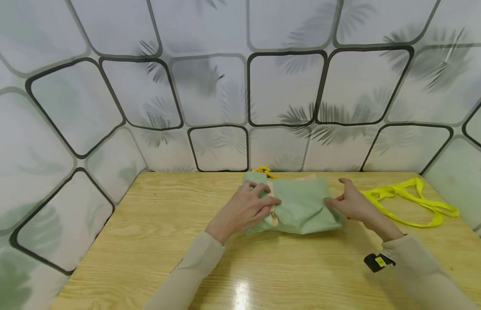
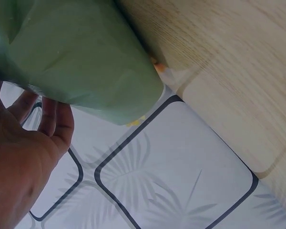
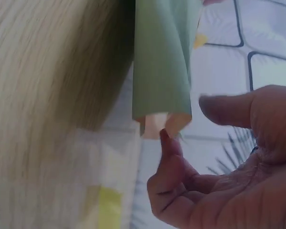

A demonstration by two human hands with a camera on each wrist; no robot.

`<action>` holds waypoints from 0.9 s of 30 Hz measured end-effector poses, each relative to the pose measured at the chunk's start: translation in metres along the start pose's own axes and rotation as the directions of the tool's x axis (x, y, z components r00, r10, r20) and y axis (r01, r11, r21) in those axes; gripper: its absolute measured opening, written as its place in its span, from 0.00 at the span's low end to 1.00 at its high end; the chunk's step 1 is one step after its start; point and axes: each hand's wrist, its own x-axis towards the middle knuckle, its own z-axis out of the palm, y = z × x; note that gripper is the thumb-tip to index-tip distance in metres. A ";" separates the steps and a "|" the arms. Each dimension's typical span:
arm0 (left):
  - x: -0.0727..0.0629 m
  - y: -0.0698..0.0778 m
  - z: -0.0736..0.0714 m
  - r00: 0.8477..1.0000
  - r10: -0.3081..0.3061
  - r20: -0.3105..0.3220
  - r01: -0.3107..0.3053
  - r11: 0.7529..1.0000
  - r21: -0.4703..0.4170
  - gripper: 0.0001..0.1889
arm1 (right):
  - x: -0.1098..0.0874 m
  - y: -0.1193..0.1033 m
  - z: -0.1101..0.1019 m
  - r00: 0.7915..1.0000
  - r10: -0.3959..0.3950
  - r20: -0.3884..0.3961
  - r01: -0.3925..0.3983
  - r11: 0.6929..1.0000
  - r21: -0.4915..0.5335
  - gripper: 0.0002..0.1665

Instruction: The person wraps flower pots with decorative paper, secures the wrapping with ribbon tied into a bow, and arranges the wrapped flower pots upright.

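A package in pale green wrapping paper (image 1: 302, 206) lies on the table, the paper's lighter inner side showing along a folded edge. My left hand (image 1: 248, 209) lies over its left part, with curled fingers gripping the paper near that edge; in the left wrist view the fingertips are partly hidden behind the green paper (image 2: 86, 62). At the package's right end is my right hand (image 1: 350, 204). In the right wrist view, one fingertip touches the rim of the open paper end (image 3: 155, 126), while the thumb stands apart from the paper.
A loose yellow ribbon (image 1: 430, 221) lies in loops to the right of the right hand. Behind the package, a yellow looped item (image 1: 264, 169) shows partly. The wooden table (image 1: 159, 241) meets a patterned covering (image 1: 217, 146) at its back edge.
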 end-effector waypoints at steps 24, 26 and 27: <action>0.001 0.000 0.001 1.000 -0.007 0.014 0.007 1.000 0.026 0.18 | -0.003 0.026 0.008 0.967 0.148 0.207 -0.205 0.935 0.290 0.54; 0.000 0.000 0.001 1.000 -0.014 0.017 0.013 1.000 0.017 0.18 | -0.003 0.026 0.007 0.967 0.122 0.225 -0.201 0.907 0.370 0.51; 0.000 0.000 0.001 1.000 -0.018 0.020 0.018 1.000 0.015 0.18 | -0.003 0.026 0.007 0.967 0.107 0.232 -0.197 0.892 0.408 0.51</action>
